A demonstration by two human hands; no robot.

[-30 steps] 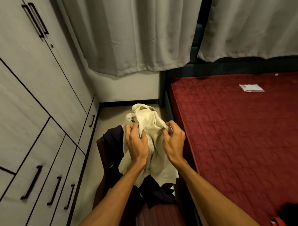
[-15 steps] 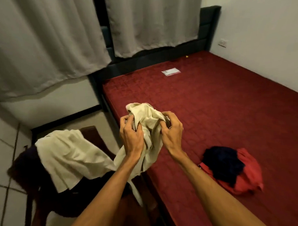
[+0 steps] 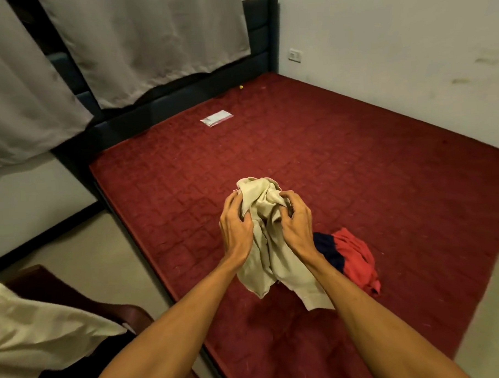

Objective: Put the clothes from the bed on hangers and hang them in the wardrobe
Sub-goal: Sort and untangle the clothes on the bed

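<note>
Over the dark red quilted mattress (image 3: 312, 157) we hold one crumpled cream cotton garment (image 3: 269, 242), left hand (image 3: 235, 232) and right hand (image 3: 296, 226) both clenched into its bunched top, apparently to find its opening for a hanger.

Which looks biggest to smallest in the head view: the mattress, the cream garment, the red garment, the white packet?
1. mattress, by far.
2. cream garment, though it is held nearer the camera, so its lead over the next is unsure.
3. red garment.
4. packet, smallest, but also farthest.
</note>
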